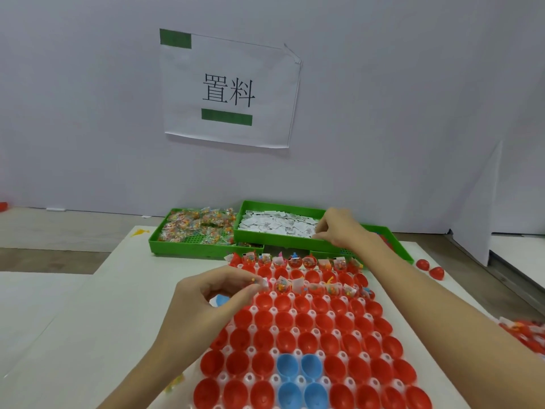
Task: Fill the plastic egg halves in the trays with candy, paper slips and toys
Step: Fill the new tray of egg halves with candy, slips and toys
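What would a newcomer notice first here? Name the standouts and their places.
The field of red egg halves fills the near table, with four blue halves near the front. Behind it, green trays hold candy packets and paper slips, where the right hand reaches. A paper sign hangs on the wall.

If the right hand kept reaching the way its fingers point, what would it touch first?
Most likely the white paper slips heaped in the green tray: the right hand already has its fingertips at their near edge, though exact contact is hard to judge.
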The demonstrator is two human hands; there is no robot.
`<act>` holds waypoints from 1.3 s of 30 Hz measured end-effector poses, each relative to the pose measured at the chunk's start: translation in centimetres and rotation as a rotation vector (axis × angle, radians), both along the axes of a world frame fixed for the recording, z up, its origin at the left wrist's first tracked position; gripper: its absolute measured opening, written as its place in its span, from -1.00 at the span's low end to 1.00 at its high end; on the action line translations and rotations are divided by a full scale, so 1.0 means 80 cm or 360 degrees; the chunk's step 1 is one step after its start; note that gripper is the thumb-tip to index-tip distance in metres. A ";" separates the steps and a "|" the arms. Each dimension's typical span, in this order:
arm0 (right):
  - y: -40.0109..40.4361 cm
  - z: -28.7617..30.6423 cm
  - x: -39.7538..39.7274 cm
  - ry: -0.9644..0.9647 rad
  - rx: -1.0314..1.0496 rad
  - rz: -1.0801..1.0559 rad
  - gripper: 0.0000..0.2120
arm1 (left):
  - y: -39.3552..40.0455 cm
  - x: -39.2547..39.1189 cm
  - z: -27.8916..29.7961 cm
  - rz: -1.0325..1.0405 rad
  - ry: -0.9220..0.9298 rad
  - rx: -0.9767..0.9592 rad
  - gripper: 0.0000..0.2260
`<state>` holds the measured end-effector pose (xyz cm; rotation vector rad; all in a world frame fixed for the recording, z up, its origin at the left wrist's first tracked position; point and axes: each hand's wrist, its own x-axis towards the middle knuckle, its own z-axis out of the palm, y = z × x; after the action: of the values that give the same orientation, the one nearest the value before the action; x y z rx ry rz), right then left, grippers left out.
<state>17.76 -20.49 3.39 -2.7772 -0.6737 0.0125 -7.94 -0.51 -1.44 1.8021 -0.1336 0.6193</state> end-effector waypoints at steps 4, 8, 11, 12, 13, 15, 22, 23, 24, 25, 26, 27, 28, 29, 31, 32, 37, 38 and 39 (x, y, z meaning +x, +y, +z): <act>0.007 0.004 0.010 0.0029 -0.0063 -0.0040 -0.84 | 0.003 0.001 -0.002 0.0005 -0.0004 0.0004 -0.89; 0.003 0.004 0.013 0.0035 -0.0077 -0.0060 -0.81 | 0.002 0.001 -0.001 0.0025 0.0000 0.0010 -0.89; -0.002 0.005 0.013 0.0023 -0.0021 -0.0070 -0.79 | 0.001 0.002 -0.003 0.0029 0.0033 0.0010 -0.89; -0.004 0.006 0.012 0.0013 0.0029 -0.0078 -0.80 | 0.002 0.002 -0.003 0.0025 0.0046 0.0001 -0.88; -0.006 0.007 0.010 -0.0003 0.0098 -0.0084 -0.82 | 0.002 0.002 -0.004 0.0022 0.0062 -0.0013 -0.86; -0.013 0.010 0.005 -0.0035 0.0254 -0.0097 -0.85 | 0.003 0.002 -0.004 0.0024 0.0085 -0.0036 -0.84; -0.034 0.019 -0.042 -0.0066 0.0887 -0.0093 -0.86 | -0.002 0.001 -0.002 -0.0032 0.0100 -0.0083 -0.80; -0.035 0.019 -0.055 -0.0024 0.0994 -0.0066 -0.86 | -0.003 0.000 -0.002 -0.0035 0.0099 -0.0108 -0.80; -0.034 0.018 -0.070 0.0025 0.1085 -0.0031 -0.85 | -0.004 -0.001 -0.001 -0.0032 0.0096 -0.0138 -0.82; -0.033 0.018 -0.086 0.0082 0.1168 0.0007 -0.85 | -0.004 -0.002 -0.001 -0.0030 0.0091 -0.0161 -0.85; -0.032 0.016 -0.104 0.0145 0.1240 0.0046 -0.86 | -0.006 -0.002 0.000 -0.0030 0.0085 -0.0171 -0.87; -0.031 0.014 -0.122 0.0201 0.1289 0.0093 -0.88 | -0.007 -0.004 0.000 -0.0023 0.0075 -0.0163 -0.88; -0.028 0.011 -0.141 0.0244 0.1307 0.0143 -0.90 | -0.008 -0.004 0.001 -0.0010 0.0065 -0.0139 -0.89; -0.025 0.007 -0.160 0.0284 0.1303 0.0195 -0.92 | -0.010 -0.005 0.002 0.0004 0.0051 -0.0110 -0.88; -0.017 -0.003 -0.196 0.0377 0.1292 0.0316 -0.93 | -0.014 -0.006 0.003 0.0007 0.0020 -0.0059 -0.88; -0.013 -0.007 -0.211 0.0409 0.1286 0.0383 -0.93 | -0.015 -0.006 0.002 -0.0007 0.0004 -0.0036 -0.89; -0.014 -0.018 -0.244 0.0459 0.1175 0.0479 -0.86 | -0.019 -0.010 0.001 -0.0060 -0.0038 0.0035 -0.80; -0.018 -0.017 -0.245 0.0496 0.1176 0.0484 -0.85 | -0.020 -0.010 0.001 -0.0039 -0.0046 0.0053 -0.76; -0.021 -0.016 -0.246 0.0551 0.1189 0.0489 -0.84 | -0.022 -0.011 0.001 -0.0019 -0.0058 0.0064 -0.73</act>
<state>-1.89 -22.14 2.11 -1.8844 -0.7981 0.2444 -8.79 -2.25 -1.39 1.8281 -0.1826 0.6449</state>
